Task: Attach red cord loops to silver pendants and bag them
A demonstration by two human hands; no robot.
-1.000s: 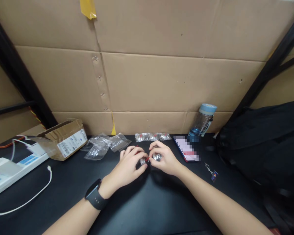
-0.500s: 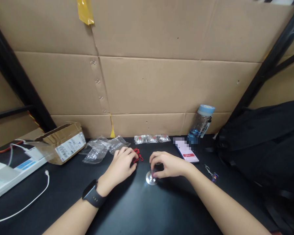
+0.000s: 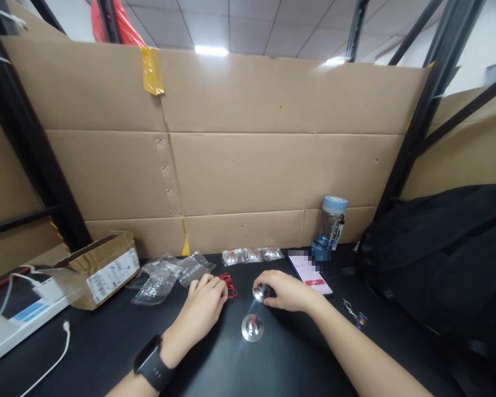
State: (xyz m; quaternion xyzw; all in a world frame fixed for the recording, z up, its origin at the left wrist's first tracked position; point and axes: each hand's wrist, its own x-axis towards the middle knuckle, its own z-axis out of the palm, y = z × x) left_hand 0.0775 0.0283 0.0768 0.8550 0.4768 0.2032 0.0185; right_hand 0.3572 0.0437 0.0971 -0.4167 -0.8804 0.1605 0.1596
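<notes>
A shiny domed metal disc [image 3: 252, 328] with a red spot at its centre lies on the black table. Just beyond it, my right hand [image 3: 287, 289] has its fingers and thumb closed round the edge of a second metal disc [image 3: 260, 293], which is partly covered by the fingers. To the left, my left hand [image 3: 206, 300] rests on the table with loosely bent fingers, a watch on its wrist. Against its fingertips lies a bundle of thin red cord [image 3: 230, 284]; whether they touch it is hidden.
Several discs in clear packets [image 3: 253, 255] lie along the cardboard wall. Crumpled plastic bags [image 3: 157, 281], an open carton [image 3: 107, 270] and a power strip [image 3: 33, 325] are on the left. A phone [image 3: 314, 278], bottle [image 3: 329, 226], keychain [image 3: 360, 320] and black bag [image 3: 442, 259] are right.
My right hand has moved off the nearer disc, which now lies uncovered, and is on the second disc behind it. My left hand stays by the cord. The view has tilted up.
</notes>
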